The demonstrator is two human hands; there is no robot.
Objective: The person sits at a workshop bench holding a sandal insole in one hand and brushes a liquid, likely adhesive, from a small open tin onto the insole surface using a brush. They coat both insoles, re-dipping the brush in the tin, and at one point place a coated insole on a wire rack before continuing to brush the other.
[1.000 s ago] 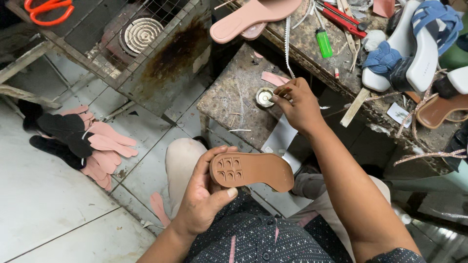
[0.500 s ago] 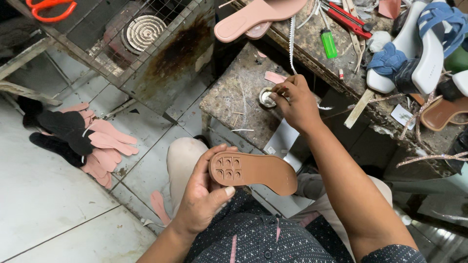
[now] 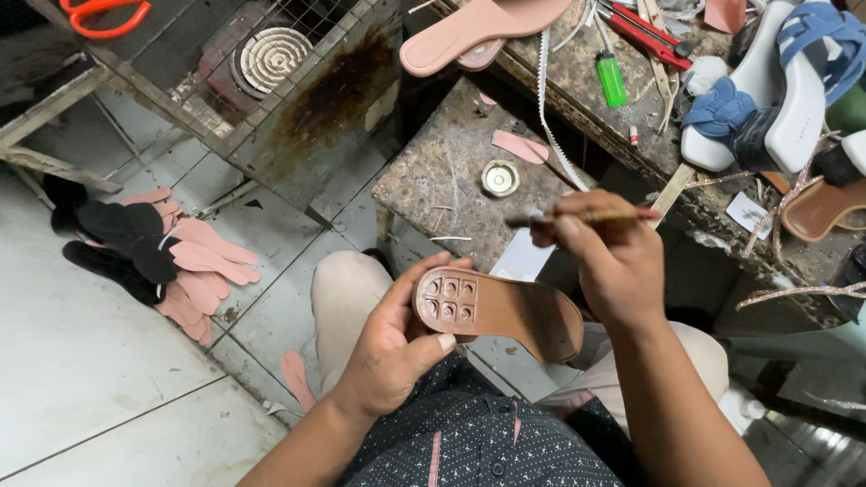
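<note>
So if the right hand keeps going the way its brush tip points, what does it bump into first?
The right hand aims its thin brush leftward. The way looks free above the brown shoe sole; lower down, it would probably meet the speckled stone block, though depth is unclear.

Brown flat shoe sole (image 3: pixel 501 311), rubber-like, underside turned up, w/ a grid of square recesses at the heel end. It lies roughly level over the lap, heel end to the left, toe end running right and down. Left hand (image 3: pixel 392 352) cups the heel end, thumb pressed along the near edge. Thin brown-handled brush (image 3: pixel 577 217), approx. level, sits just above the sole, not touching it, pinched in the right hand (image 3: pixel 609 266).
</note>
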